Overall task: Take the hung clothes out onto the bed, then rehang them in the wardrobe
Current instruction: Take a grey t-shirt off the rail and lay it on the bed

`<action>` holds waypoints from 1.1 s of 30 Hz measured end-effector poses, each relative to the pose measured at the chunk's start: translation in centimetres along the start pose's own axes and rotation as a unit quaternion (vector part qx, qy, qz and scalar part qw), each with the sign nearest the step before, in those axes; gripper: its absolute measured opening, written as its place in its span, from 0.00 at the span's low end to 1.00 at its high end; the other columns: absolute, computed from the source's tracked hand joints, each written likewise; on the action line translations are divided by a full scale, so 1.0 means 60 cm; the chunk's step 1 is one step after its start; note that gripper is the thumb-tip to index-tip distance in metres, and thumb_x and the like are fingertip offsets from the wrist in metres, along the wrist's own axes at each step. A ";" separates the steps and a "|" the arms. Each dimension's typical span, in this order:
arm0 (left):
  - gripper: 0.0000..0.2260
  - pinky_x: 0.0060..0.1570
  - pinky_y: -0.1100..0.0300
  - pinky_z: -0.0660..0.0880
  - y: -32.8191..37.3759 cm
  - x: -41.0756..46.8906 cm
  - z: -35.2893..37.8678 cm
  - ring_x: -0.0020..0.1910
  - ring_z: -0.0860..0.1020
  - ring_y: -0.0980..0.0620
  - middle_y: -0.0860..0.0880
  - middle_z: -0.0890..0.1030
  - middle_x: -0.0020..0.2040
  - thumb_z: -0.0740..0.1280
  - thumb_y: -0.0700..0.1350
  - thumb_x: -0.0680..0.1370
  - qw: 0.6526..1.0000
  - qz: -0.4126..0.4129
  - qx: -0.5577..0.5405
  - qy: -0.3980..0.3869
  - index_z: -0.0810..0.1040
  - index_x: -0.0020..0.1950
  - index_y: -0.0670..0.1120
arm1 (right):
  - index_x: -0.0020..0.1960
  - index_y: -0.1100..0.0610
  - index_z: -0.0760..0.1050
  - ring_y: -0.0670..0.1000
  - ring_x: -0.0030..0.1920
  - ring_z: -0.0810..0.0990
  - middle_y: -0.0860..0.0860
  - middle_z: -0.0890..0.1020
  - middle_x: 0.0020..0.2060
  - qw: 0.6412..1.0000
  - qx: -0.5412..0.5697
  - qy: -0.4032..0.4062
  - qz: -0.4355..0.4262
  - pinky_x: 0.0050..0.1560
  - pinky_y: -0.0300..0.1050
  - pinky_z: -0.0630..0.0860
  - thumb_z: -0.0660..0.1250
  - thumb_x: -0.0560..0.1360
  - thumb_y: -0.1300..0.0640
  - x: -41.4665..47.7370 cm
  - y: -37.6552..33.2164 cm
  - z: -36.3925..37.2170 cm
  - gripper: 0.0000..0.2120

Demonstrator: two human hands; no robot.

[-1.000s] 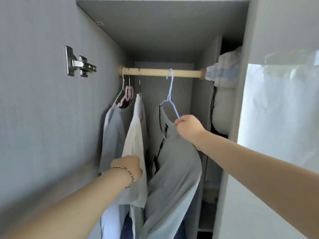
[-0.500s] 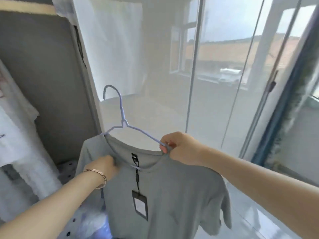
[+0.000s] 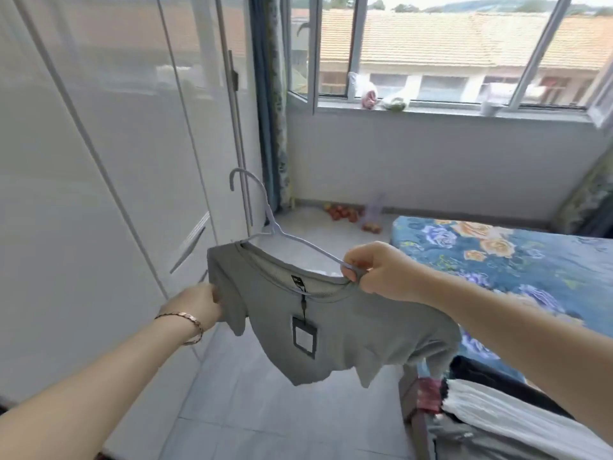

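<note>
Holding a grey t-shirt [image 3: 331, 327] up between the white wardrobe doors [image 3: 116, 144] and the floral bed [image 3: 530, 260]. Right hand [image 3: 381, 273] pinches the lilac hanger [image 3: 270, 217] at the collar, and left hand [image 3: 199, 302] grips 1 sleeve. Other clothes [image 3: 497, 413] are piled on the bed's near corner.

A home bedroom — a bed [image 3: 530, 260] with a blue floral cover, a tall white wardrobe [image 3: 116, 144] with glossy doors, a curtained window [image 3: 447, 44] facing tiled roofs — clothes [image 3: 514, 416] piled on the bed.
</note>
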State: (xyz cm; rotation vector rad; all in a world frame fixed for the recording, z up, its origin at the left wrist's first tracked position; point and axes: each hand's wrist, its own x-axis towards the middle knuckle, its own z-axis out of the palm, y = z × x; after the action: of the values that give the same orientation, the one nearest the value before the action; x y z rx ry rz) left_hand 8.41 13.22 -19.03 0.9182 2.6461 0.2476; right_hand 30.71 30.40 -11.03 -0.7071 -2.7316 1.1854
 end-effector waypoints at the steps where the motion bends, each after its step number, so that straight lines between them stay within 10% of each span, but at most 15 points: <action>1: 0.09 0.42 0.59 0.73 0.032 -0.003 0.009 0.42 0.80 0.45 0.47 0.79 0.38 0.60 0.46 0.76 1.000 0.022 0.001 -0.006 0.71 0.36 0.49 | 0.25 0.50 0.70 0.50 0.30 0.62 0.52 0.67 0.28 0.999 0.030 0.031 0.017 0.30 0.39 0.59 0.56 0.61 0.68 -0.032 0.014 -0.010 0.15; 7: 0.12 0.39 0.60 0.71 0.213 -0.019 0.074 0.44 0.82 0.45 0.45 0.82 0.44 0.58 0.48 0.77 0.988 0.149 0.026 -0.019 0.77 0.48 0.44 | 0.23 0.50 0.71 0.43 0.23 0.62 0.46 0.69 0.24 0.969 0.109 0.195 0.101 0.24 0.34 0.57 0.52 0.53 0.65 -0.213 0.075 -0.077 0.13; 17: 0.06 0.44 0.58 0.76 0.551 -0.139 0.204 0.44 0.81 0.45 0.45 0.82 0.42 0.60 0.43 0.74 0.928 0.357 0.070 -0.084 0.75 0.39 0.46 | 0.28 0.55 0.65 0.44 0.24 0.62 0.57 0.66 0.32 0.871 0.124 0.402 0.253 0.22 0.33 0.58 0.54 0.51 0.66 -0.552 0.215 -0.174 0.09; 26: 0.06 0.33 0.62 0.65 0.801 -0.304 0.397 0.38 0.71 0.48 0.47 0.73 0.38 0.58 0.43 0.77 0.851 0.463 0.179 -0.169 0.70 0.41 0.46 | 0.30 0.54 0.66 0.41 0.27 0.65 0.56 0.67 0.31 0.812 0.067 0.464 0.347 0.29 0.30 0.60 0.55 0.57 0.64 -0.856 0.495 -0.202 0.06; 33: 0.10 0.40 0.61 0.70 0.951 -0.354 0.579 0.42 0.74 0.49 0.52 0.74 0.39 0.58 0.45 0.77 0.844 0.442 0.215 -0.217 0.70 0.36 0.50 | 0.25 0.52 0.62 0.53 0.36 0.67 0.54 0.68 0.27 0.694 0.042 0.465 0.548 0.32 0.41 0.61 0.61 0.66 0.77 -0.991 0.833 -0.153 0.22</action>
State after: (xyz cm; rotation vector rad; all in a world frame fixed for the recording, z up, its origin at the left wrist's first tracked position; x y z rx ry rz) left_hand 69.14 46.20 -30.84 2.0232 1.7146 -0.3397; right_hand 104.95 39.90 -33.74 -2.2641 -1.2507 0.6027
